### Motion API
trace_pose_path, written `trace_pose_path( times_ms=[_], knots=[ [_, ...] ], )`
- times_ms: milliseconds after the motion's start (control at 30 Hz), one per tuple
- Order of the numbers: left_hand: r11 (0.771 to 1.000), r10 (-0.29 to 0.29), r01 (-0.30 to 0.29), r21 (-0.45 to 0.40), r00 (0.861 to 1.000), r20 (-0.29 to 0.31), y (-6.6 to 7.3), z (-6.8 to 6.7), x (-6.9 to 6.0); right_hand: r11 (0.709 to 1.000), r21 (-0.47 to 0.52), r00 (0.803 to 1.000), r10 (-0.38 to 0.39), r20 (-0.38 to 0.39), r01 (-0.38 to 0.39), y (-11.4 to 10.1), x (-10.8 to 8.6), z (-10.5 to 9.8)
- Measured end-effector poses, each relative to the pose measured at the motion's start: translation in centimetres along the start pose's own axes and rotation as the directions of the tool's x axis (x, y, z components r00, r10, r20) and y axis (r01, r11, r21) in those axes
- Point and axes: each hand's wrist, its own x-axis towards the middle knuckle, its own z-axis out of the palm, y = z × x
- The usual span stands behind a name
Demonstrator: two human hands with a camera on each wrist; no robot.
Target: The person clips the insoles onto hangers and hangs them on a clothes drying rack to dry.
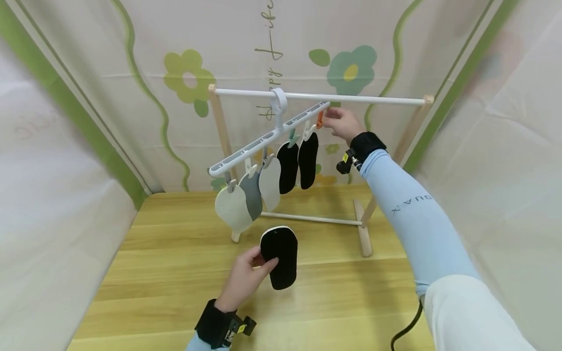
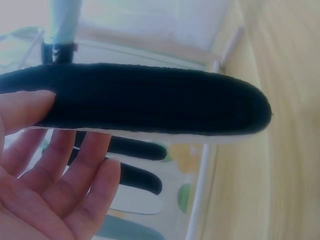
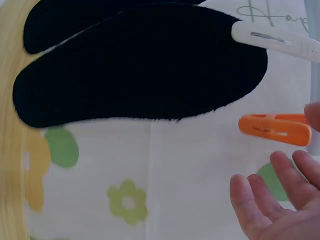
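Observation:
My left hand (image 1: 246,280) pinches a black insole (image 1: 284,258) between thumb and fingers, over the table. In the left wrist view, the pale underside shows along the held insole's (image 2: 165,102) lower edge. At the far end of a pale blue clip hanger (image 1: 263,141), my right hand (image 1: 344,124) is beside an orange clip (image 1: 320,119). In the right wrist view, the thumb and the slightly bent fingers (image 3: 242,195) stand apart around the orange clip's (image 3: 275,129) end, with a gap below it. That clip holds nothing. A black insole (image 3: 145,67) hangs beside it from a white clip (image 3: 275,40).
Several insoles hang from the hanger's clips: an off-white one (image 1: 234,207), a grey one (image 1: 251,192), a light grey one (image 1: 270,183) and black ones (image 1: 288,168). The hanger's hook sits on the white rail (image 1: 360,99) of a wooden-legged rack. Printed fabric walls (image 1: 145,39) surround the table (image 1: 167,273).

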Motion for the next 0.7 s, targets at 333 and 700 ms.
trace_pose_path(
  times_ms=[333,700],
  knots=[
    [0.998,-0.058,0.058,0.036,0.998,-0.003,1.1,0.8,0.2,0.993,0.118,0.998,0.004,0.067,-0.012,-1.0,-0.8,0.3],
    [0.998,-0.045,0.045,0.035,0.999,-0.004,-0.6,1.2,0.7,0.999,0.052,0.999,-0.017,0.045,0.015,0.5,-1.8,-0.9]
  ],
)
